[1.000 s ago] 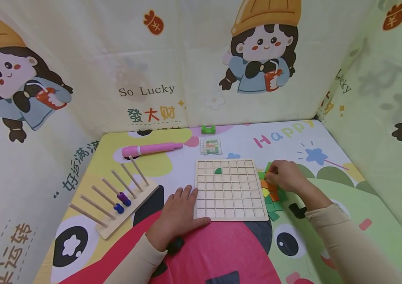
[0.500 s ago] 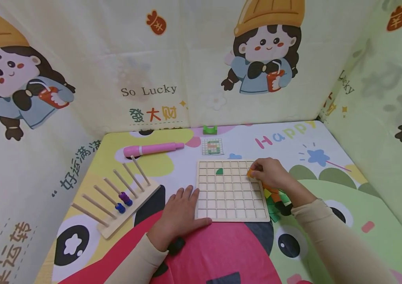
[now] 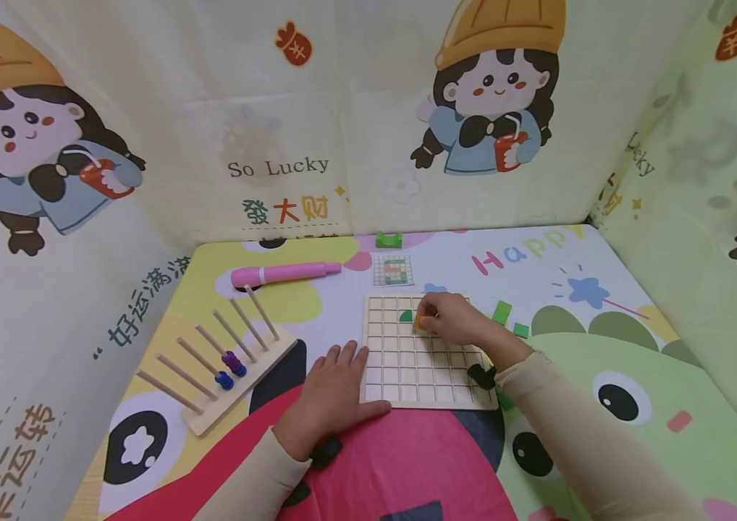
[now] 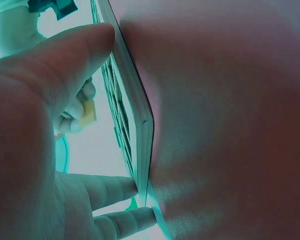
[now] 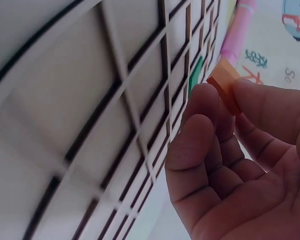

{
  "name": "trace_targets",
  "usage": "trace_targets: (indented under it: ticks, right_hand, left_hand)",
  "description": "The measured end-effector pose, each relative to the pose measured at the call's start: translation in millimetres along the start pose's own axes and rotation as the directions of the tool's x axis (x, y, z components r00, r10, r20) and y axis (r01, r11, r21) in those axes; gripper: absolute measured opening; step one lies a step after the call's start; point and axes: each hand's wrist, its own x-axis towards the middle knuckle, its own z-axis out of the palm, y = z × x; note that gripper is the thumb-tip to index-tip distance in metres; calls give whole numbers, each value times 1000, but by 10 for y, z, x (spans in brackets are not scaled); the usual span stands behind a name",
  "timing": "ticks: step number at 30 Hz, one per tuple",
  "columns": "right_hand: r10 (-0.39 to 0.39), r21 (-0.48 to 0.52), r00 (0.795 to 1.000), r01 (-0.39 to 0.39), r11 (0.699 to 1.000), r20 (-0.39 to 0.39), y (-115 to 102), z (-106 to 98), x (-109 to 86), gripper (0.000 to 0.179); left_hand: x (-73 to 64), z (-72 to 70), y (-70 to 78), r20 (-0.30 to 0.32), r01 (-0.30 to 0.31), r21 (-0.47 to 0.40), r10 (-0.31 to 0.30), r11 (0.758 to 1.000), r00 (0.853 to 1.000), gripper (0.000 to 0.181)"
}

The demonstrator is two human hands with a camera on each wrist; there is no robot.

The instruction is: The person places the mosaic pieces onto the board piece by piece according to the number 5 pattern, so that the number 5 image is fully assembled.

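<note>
My right hand (image 3: pixel 453 318) pinches an orange square tile (image 5: pixel 224 84) between thumb and fingertips, over the upper part of a wooden grid board (image 3: pixel 401 376). Just left of the pinched tile, a green quarter-round tile (image 3: pixel 405 316) sits in one of the board's cells. My left hand (image 3: pixel 339 387) lies at the board's lower left corner with its fingers extended. In the left wrist view its thumb and fingertips touch the board's edge (image 4: pixel 142 135). Part of the loose tile pile right of the board is hidden by my right forearm.
Loose green tiles (image 3: pixel 502 312) lie right of the board. A small printed pattern card (image 3: pixel 392 270) and a green holder (image 3: pixel 389 239) are behind it. To the left stand a wooden peg rack (image 3: pixel 238 383) with several beads and a pink pen-shaped object (image 3: pixel 286 273).
From the tile pile on the right, my right hand has carried the orange tile leftward over the board, close to the green tile. My left hand stays at the corner.
</note>
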Motion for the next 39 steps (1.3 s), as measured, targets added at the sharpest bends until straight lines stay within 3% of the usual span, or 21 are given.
trace_targets:
  ticks: [14, 23, 32, 39]
  right_hand:
    - [-65, -56, 997, 68, 996, 51, -121, 137, 246, 4]
    - [-36, -135, 998, 43, 990, 52, -200, 164, 254, 4]
    - [30, -260, 999, -22, 965, 28, -249, 224, 270, 3]
    - [-9, -212, 1000, 3, 977, -28, -201, 163, 116, 11]
  left_hand:
    - [-6, -26, 0, -8, -8, 14, 8, 1000, 1000, 106]
    - [-6, -27, -9, -9, -11, 16, 11, 1000, 1000, 105]
    - [-8, -49, 3, -8, -9, 13, 9, 1000, 1000, 105]
    - [-10, -58, 5, 3, -1, 0, 1, 1000, 1000, 106]
